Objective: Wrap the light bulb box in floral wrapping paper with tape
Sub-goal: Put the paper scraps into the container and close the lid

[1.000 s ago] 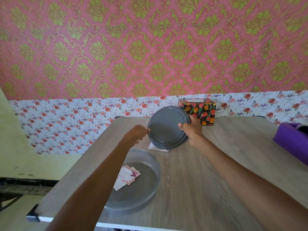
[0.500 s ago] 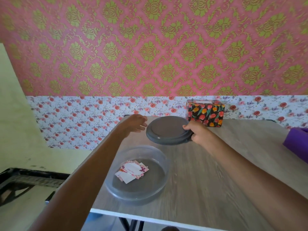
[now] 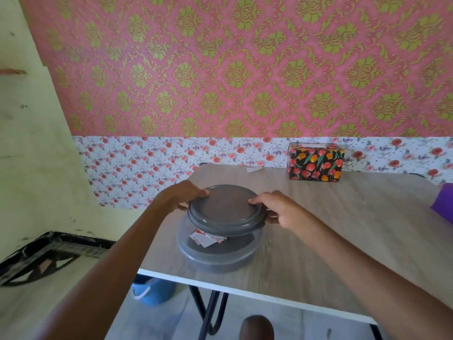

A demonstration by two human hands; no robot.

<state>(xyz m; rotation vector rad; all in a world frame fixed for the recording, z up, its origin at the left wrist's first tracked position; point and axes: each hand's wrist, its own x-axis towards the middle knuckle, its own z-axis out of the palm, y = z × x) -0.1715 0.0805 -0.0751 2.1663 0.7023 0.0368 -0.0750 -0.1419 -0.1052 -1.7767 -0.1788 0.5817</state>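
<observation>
The left hand (image 3: 181,196) pinches one rim of a grey lid (image 3: 225,209) held just above a clear tub (image 3: 215,256); the right hand (image 3: 277,207) grips the opposite rim, with 2 arms stretched forward over the table (image 3: 343,241). Well apart, at the far edge, stands the box (image 3: 316,161) in tulip paper. It is likely light, crushable and slick, and best held by its 2 short ends.

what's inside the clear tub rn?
Small floral cards on the tub floor, partly visible. The grey lid, held by the left hand and right hand, covers the rest; anything more there is hidden.
</observation>
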